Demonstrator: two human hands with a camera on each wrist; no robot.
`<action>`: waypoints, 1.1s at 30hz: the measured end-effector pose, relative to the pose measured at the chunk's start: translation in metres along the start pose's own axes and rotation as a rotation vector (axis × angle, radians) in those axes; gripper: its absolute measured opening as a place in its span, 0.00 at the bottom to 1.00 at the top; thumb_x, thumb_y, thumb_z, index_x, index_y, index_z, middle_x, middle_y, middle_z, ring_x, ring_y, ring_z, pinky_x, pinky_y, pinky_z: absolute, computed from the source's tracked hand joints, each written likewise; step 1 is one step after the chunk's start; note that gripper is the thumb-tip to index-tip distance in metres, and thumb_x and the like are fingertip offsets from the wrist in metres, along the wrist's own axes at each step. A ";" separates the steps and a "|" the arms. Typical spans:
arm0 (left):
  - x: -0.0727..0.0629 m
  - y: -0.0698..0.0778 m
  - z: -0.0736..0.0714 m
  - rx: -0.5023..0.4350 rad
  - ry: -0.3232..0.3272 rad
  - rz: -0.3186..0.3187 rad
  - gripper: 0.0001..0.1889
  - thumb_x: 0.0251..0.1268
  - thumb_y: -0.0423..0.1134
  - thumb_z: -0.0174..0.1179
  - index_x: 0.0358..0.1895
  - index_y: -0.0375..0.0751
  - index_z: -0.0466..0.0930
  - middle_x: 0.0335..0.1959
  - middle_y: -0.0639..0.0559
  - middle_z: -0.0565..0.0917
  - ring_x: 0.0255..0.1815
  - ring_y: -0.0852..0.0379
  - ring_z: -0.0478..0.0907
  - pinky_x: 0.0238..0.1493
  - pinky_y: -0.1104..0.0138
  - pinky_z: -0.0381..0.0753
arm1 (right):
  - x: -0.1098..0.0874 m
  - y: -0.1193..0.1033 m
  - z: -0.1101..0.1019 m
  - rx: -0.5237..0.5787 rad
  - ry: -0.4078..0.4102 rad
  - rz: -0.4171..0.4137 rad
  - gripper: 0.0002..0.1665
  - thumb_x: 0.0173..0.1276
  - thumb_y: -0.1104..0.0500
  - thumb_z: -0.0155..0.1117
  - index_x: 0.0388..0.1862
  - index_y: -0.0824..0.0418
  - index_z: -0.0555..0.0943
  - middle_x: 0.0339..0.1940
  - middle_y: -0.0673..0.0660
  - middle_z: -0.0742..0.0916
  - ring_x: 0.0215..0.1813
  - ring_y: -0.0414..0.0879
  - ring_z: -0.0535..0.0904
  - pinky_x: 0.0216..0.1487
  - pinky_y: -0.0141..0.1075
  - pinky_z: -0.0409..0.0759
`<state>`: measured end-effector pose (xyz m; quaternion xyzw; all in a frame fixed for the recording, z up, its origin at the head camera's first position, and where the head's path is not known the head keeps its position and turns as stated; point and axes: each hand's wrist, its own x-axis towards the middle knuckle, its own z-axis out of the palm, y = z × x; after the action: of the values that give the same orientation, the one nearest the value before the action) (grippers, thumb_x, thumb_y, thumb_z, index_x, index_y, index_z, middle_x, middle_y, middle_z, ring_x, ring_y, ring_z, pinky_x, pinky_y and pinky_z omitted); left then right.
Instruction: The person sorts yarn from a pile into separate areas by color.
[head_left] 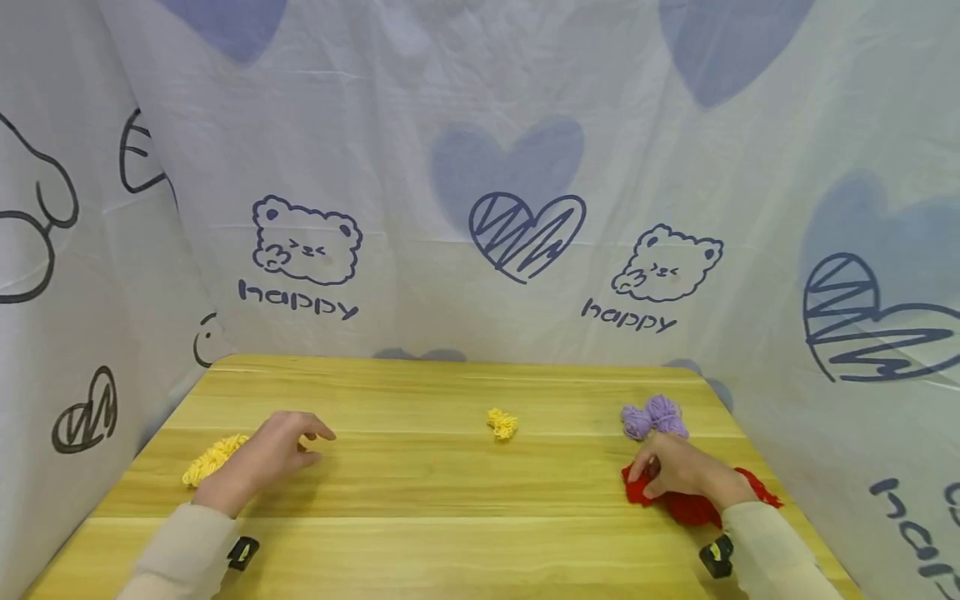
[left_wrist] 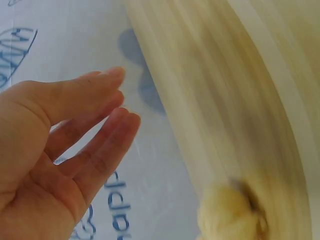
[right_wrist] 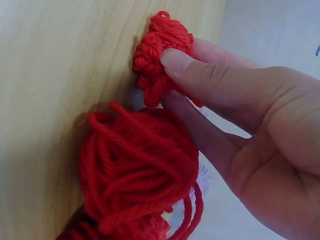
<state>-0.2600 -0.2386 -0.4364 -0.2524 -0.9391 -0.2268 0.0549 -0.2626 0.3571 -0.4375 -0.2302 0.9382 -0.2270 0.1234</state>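
Note:
My right hand [head_left: 678, 468] is low over the right side of the table. Between its thumb and fingers it pinches a small red yarn bundle [right_wrist: 159, 57], seen close up in the right wrist view. Just beside that bundle lies a larger ball of red yarn [right_wrist: 137, 170], with loose strands hanging from it. On the left, my left hand [head_left: 273, 454] hovers with nothing in it, its fingers loosely bent and thumb apart. A yellow yarn bundle [head_left: 212, 461] lies beside the left wrist, partly hidden behind it.
A small yellow yarn bundle [head_left: 502, 424] lies near the middle of the wooden table [head_left: 420, 550]. Purple yarn balls [head_left: 654, 417] sit just beyond the right hand. Printed white cloth [head_left: 405, 283] hangs around the back and sides.

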 end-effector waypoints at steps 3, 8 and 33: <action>0.011 0.008 0.009 -0.022 0.004 0.052 0.13 0.54 0.25 0.74 0.44 0.34 0.90 0.43 0.43 0.91 0.41 0.45 0.86 0.40 0.59 0.89 | 0.001 0.000 0.000 0.011 -0.004 0.003 0.12 0.52 0.69 0.81 0.35 0.58 0.92 0.37 0.49 0.91 0.36 0.40 0.79 0.37 0.28 0.81; 0.027 0.022 0.021 -0.042 -0.005 0.102 0.12 0.57 0.26 0.73 0.45 0.33 0.90 0.43 0.42 0.91 0.42 0.46 0.86 0.39 0.61 0.89 | 0.004 0.001 0.000 0.021 -0.014 0.035 0.12 0.52 0.69 0.81 0.34 0.56 0.93 0.38 0.49 0.92 0.37 0.42 0.79 0.40 0.30 0.83; 0.085 0.070 0.073 -0.161 -0.050 0.216 0.16 0.66 0.30 0.68 0.56 0.31 0.85 0.52 0.37 0.87 0.51 0.39 0.85 0.45 0.59 0.90 | 0.005 0.003 0.000 0.029 -0.028 0.031 0.11 0.51 0.68 0.82 0.33 0.55 0.92 0.37 0.49 0.92 0.38 0.42 0.82 0.40 0.34 0.87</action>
<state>-0.2983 -0.1137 -0.4552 -0.3612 -0.8863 -0.2878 0.0351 -0.2678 0.3573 -0.4393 -0.2169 0.9365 -0.2352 0.1431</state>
